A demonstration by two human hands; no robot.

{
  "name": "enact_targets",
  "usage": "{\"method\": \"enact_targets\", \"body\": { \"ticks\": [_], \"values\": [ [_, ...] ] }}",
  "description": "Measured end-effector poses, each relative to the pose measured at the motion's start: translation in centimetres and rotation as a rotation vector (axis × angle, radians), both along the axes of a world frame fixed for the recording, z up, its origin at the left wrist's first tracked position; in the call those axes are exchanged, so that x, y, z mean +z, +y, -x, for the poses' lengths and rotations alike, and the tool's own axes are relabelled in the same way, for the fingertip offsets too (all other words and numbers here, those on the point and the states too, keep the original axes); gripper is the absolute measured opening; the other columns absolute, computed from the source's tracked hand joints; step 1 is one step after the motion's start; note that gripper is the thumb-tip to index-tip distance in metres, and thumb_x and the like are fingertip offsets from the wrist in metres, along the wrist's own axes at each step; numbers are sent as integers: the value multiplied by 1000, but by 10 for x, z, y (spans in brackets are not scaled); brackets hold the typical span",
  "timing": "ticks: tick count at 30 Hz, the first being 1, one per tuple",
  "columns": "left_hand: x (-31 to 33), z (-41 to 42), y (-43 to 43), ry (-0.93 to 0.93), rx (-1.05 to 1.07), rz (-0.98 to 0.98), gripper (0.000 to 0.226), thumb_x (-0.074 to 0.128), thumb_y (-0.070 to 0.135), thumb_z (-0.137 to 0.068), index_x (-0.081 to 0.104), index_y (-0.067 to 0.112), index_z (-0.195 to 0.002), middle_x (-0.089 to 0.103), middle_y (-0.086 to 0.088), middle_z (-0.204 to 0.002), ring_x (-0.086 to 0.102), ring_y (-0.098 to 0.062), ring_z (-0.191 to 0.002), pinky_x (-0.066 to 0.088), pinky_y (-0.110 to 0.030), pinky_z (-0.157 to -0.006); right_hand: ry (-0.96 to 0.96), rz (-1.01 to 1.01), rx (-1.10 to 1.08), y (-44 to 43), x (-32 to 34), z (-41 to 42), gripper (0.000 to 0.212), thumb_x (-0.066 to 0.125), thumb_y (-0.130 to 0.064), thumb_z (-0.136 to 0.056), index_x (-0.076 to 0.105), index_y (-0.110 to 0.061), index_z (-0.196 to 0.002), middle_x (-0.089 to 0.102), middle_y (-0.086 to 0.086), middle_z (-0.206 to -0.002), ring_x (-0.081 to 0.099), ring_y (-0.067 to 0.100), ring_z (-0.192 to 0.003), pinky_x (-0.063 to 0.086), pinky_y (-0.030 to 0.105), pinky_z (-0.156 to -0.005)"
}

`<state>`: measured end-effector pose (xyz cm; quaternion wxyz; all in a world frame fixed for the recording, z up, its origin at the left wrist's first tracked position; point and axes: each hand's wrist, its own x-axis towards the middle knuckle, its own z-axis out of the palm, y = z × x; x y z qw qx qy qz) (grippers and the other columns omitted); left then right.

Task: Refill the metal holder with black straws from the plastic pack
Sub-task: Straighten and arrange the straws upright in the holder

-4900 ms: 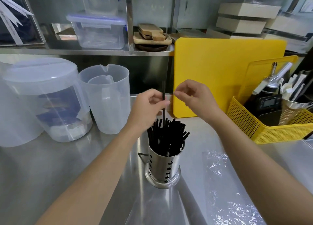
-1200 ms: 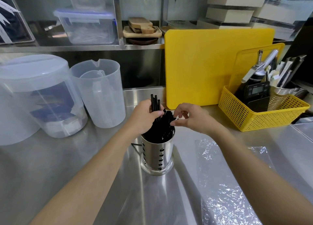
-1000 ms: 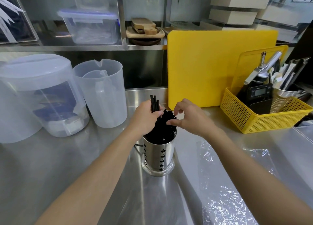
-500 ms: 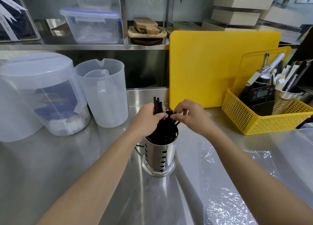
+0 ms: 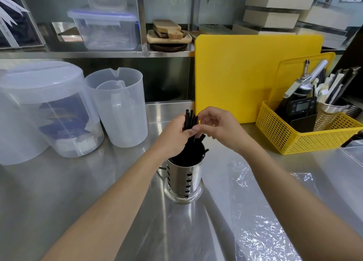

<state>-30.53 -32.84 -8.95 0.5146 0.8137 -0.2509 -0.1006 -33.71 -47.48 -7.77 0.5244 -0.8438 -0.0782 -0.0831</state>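
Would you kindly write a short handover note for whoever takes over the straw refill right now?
Left hand: grip shut on a few raised black straws above the metal holder.
Right hand: fingertips at those straws' tops; whether it pinches one is unclear.
Done: holder looks nearly full.
Plastic pack: flat on the counter, right of the holder; looks empty.
Left: seat the raised straws.

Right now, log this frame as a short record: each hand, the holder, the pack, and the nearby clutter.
left hand: closed on a few black straws, ends sticking up above the holder
right hand: fingertips at the tops of those straws
metal holder: upright on the steel counter, packed with straws
plastic pack: flat on the counter right of the holder, looks empty
behind: yellow cutting board, yellow basket, clear pitcher
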Motion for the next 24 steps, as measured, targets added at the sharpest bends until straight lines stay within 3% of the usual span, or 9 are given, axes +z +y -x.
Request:
{"method": "enact_targets", "body": {
  "ticks": [2, 6, 12, 17, 21, 24],
  "values": [
    [1, 0, 2, 14, 34, -4, 8, 55, 17, -90, 54, 24, -93, 67, -5, -95, 62, -22, -98, 46, -35, -90, 45, 35, -36, -5, -7, 2, 19, 75, -16, -74, 58, -14, -83, 54, -4, -60, 47, -1, -47, 34, 9, -46],
    [2, 1, 4, 10, 54, -4, 13, 55, 12, -87, 55, 24, -82, 68, -12, -99, 61, -25, -98, 45, -40, -94, 212, 222, 22, -18, -13, 10, 24, 78, -26, -69, 65, -15, -86, 46, -6, -59, 41, -1, -46, 29, 11, -45],
    [0, 0, 2, 7, 65, -9, 7, 54, 13, -88, 55, 20, -87, 68, -11, -99, 62, -24, -98, 45, -37, -91, 274, 232, 197, -15, -19, 17, 24, 81, -19, -67, 69, -17, -88, 48, -2, -59, 40, 9, -54, 31, 19, -51],
    [0, -1, 3, 16, 50, -9, 13, 54, 14, -88, 54, 25, -81, 68, -13, -97, 61, -26, -97, 46, -42, -94, 295, 261, 163, -13, -23, 15, 8, 72, -6, -75, 72, -11, -81, 57, -17, -45, 48, 1, -46, 36, 9, -48],
    [1, -1, 5, 20, 30, 0, 15, 54, 13, -88, 54, 26, -81, 68, -13, -99, 61, -26, -100, 45, -42, -96, 228, 183, 63, -14, -15, 13, 12, 70, -8, -78, 71, -20, -76, 57, -7, -44, 47, 2, -40, 35, 14, -42],
    [0, -2, 5, 21, 3, -5, 6, 54, 14, -90, 56, 19, -92, 66, -6, -95, 60, -23, -98, 44, -34, -89, 152, 71, 31, -13, -7, 12, 5, 70, -8, -77, 71, -12, -76, 61, 7, -54, 48, 3, -40, 35, 20, -41]
  ]
}}
